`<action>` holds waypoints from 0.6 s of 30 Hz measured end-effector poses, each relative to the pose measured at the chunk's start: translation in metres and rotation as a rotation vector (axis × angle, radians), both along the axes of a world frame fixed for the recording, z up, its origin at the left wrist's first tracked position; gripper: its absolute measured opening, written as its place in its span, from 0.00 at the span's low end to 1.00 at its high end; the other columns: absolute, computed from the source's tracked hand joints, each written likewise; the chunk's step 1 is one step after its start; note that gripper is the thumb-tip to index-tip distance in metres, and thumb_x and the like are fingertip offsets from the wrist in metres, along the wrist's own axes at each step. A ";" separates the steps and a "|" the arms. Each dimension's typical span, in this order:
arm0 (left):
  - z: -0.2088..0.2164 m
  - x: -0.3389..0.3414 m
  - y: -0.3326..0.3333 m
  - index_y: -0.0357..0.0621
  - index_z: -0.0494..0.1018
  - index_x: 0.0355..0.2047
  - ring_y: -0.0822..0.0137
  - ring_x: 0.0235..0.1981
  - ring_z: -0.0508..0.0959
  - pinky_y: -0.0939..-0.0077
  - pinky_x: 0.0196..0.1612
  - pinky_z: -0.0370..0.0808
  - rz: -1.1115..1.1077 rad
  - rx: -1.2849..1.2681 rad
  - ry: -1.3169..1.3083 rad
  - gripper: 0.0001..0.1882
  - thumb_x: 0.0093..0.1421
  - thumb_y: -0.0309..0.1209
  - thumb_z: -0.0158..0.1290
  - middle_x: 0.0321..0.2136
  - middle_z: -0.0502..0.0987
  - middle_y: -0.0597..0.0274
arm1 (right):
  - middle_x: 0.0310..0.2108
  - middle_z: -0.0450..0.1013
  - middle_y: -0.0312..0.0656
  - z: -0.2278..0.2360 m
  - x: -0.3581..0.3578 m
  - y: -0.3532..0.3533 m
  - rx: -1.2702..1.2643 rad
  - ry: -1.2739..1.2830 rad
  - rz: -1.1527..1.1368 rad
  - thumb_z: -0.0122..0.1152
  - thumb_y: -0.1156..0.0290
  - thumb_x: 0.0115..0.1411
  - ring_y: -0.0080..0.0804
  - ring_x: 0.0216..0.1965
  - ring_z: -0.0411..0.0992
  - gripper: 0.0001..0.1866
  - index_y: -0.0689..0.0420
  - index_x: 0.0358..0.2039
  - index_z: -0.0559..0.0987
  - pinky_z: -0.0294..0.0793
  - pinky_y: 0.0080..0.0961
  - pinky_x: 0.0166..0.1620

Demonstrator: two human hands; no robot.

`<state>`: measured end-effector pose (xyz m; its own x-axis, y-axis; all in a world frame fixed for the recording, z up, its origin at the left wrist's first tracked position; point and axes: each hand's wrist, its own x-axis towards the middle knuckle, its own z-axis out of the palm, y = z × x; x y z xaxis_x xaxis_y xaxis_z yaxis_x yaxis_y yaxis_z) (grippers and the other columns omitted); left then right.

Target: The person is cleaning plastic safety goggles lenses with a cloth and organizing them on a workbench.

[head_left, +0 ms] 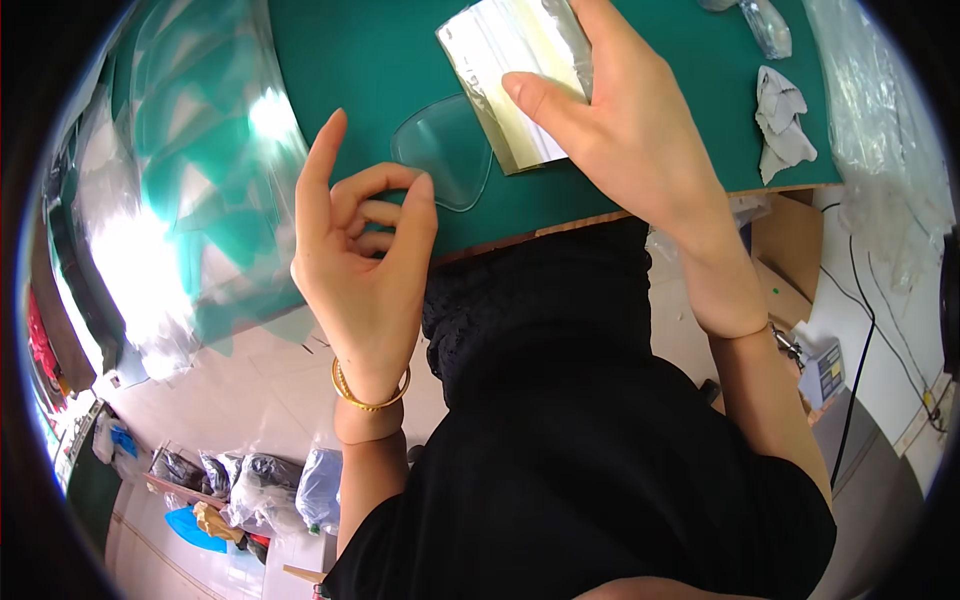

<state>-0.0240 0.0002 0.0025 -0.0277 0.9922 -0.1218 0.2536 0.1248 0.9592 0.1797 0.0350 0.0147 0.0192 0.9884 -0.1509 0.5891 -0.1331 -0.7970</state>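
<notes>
My left hand (370, 225) pinches thumb and index finger together at the left edge of a clear, thin plastic piece (452, 150) with rounded corners, shaped like a lens. Its little finger points up and away. In my right hand (630, 120) is a shiny silver, flat packet-like piece (515, 75). The right thumb presses on its face, and the other fingers are hidden behind it. The silver piece overlaps the upper right side of the clear one, over a green tabletop (340, 60).
Large clear plastic sheets (200, 170) cover the table's left side. A crumpled grey cloth (783, 125) and a small clear plastic bag (767, 28) lie at the right. Clear plastic film (870, 120) hangs beyond them. Bagged items (265, 490) stand low on the left; black cables (862, 330) run down at the right.
</notes>
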 end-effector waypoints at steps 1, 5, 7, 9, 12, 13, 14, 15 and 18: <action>0.002 0.002 0.001 0.36 0.64 0.62 0.82 0.24 0.74 0.92 0.25 0.69 -0.007 0.009 0.029 0.31 0.58 0.16 0.57 0.32 0.80 0.61 | 0.25 0.71 0.66 -0.001 -0.005 -0.003 0.072 0.078 0.007 0.60 0.68 0.61 0.67 0.29 0.72 0.21 0.67 0.45 0.61 0.72 0.48 0.28; 0.002 0.004 0.003 0.37 0.64 0.62 0.85 0.22 0.71 0.93 0.23 0.64 -0.007 0.042 0.005 0.31 0.58 0.16 0.58 0.29 0.80 0.64 | 0.26 0.71 0.68 0.030 -0.016 0.001 -0.078 -0.090 -0.019 0.61 0.68 0.60 0.69 0.28 0.71 0.20 0.66 0.41 0.61 0.70 0.52 0.28; 0.002 0.006 0.003 0.37 0.64 0.62 0.85 0.21 0.70 0.93 0.23 0.64 -0.002 0.048 -0.021 0.31 0.58 0.16 0.58 0.29 0.80 0.64 | 0.25 0.71 0.68 0.025 -0.014 0.000 -0.071 -0.089 -0.014 0.61 0.68 0.60 0.69 0.27 0.71 0.20 0.65 0.41 0.61 0.69 0.53 0.27; 0.002 0.007 0.003 0.37 0.62 0.63 0.85 0.21 0.69 0.93 0.23 0.62 0.003 0.057 -0.039 0.32 0.59 0.17 0.58 0.29 0.80 0.64 | 0.24 0.71 0.68 0.022 -0.013 -0.001 -0.062 -0.086 -0.010 0.60 0.68 0.60 0.69 0.27 0.71 0.20 0.65 0.41 0.61 0.69 0.54 0.27; 0.004 0.008 0.001 0.36 0.61 0.63 0.85 0.22 0.70 0.94 0.23 0.63 0.029 0.043 -0.081 0.32 0.59 0.17 0.58 0.30 0.80 0.63 | 0.23 0.70 0.69 0.021 -0.013 -0.002 -0.024 -0.111 -0.002 0.60 0.67 0.60 0.69 0.27 0.71 0.20 0.65 0.41 0.61 0.69 0.54 0.28; 0.005 0.007 0.000 0.36 0.60 0.63 0.85 0.23 0.71 0.94 0.24 0.63 0.046 0.069 -0.068 0.32 0.59 0.17 0.58 0.30 0.80 0.63 | 0.23 0.70 0.69 0.019 -0.016 -0.002 -0.027 -0.086 0.006 0.60 0.67 0.60 0.69 0.27 0.71 0.20 0.65 0.42 0.60 0.69 0.55 0.28; 0.005 0.005 0.000 0.36 0.60 0.63 0.85 0.23 0.71 0.94 0.24 0.63 0.047 0.070 -0.065 0.32 0.59 0.17 0.58 0.30 0.80 0.63 | 0.22 0.70 0.70 0.018 -0.018 -0.002 -0.029 -0.062 0.013 0.60 0.67 0.60 0.70 0.26 0.71 0.21 0.65 0.42 0.60 0.70 0.55 0.28; 0.006 0.003 0.000 0.36 0.60 0.64 0.85 0.23 0.71 0.94 0.24 0.64 0.045 0.058 -0.059 0.32 0.60 0.17 0.58 0.30 0.80 0.63 | 0.22 0.70 0.70 0.023 -0.018 0.000 -0.076 -0.092 0.032 0.60 0.68 0.61 0.71 0.26 0.71 0.21 0.65 0.43 0.60 0.70 0.55 0.28; 0.004 -0.002 -0.002 0.37 0.60 0.64 0.84 0.23 0.72 0.94 0.25 0.65 0.054 0.027 -0.081 0.33 0.60 0.18 0.59 0.30 0.80 0.62 | 0.23 0.71 0.69 0.022 -0.020 0.000 -0.073 -0.067 0.026 0.60 0.68 0.60 0.70 0.26 0.71 0.21 0.65 0.43 0.60 0.70 0.55 0.28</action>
